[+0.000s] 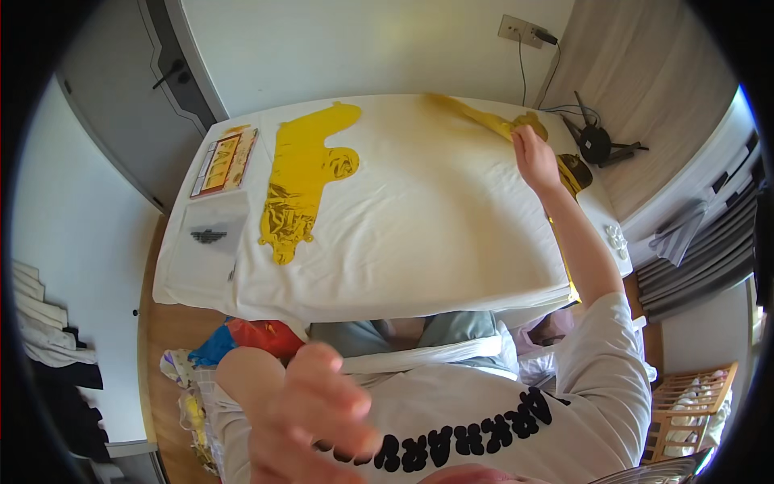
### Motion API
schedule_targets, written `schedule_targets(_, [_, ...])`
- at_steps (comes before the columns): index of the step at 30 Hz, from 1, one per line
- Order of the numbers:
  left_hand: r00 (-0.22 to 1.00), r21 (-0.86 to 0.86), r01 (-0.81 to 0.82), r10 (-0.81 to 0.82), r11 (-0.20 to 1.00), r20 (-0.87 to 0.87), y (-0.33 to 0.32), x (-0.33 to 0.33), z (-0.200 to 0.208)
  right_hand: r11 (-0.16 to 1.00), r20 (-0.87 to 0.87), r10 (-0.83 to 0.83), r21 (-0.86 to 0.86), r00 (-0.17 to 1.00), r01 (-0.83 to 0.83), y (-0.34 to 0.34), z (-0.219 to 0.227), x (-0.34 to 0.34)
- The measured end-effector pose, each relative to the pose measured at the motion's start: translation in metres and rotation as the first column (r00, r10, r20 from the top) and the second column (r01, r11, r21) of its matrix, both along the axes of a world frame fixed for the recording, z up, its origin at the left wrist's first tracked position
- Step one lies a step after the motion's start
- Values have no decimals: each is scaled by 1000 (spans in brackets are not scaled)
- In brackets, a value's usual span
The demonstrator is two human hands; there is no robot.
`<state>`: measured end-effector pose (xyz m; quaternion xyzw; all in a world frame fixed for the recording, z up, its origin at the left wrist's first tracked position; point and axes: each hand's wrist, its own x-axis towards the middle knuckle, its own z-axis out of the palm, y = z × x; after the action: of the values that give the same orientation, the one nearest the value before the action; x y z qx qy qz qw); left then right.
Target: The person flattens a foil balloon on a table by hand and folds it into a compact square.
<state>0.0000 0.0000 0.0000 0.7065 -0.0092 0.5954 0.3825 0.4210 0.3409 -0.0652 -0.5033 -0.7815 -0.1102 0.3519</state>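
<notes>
At the upper right of the frame, a long, shiny yellow foil sheet (pixel 477 117) is pinched in the right hand (pixel 535 155) over the white cloth-covered table (pixel 427 234). A flat yellow foil shape (pixel 306 157) lies left of centre. Lower left, the left hand (pixel 302 415) blurs, fingers apart.
</notes>
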Motion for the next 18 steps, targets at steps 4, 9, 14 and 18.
schedule_targets(4, [1000, 30, -28, 27, 999, 11, -20, -17, -13, 987, -134, 158, 56, 978, -152, -76, 59, -3])
schedule_targets(9, [944, -38, 328, -329, 944, -23, 4, -15, 2, 861, 127, 502, -164, 856, -481, -175, 139, -5])
schedule_targets(14, [914, 263, -102, 195, 959, -357, 82, 34, 31, 116, -290, 906, -528, 307, -841, -235, 167, -20])
schedule_targets(18, [778, 83, 51, 13, 995, -628, 108, 75, 11, -115, -526, 836, -447, 157, -887, -245, 172, -43])
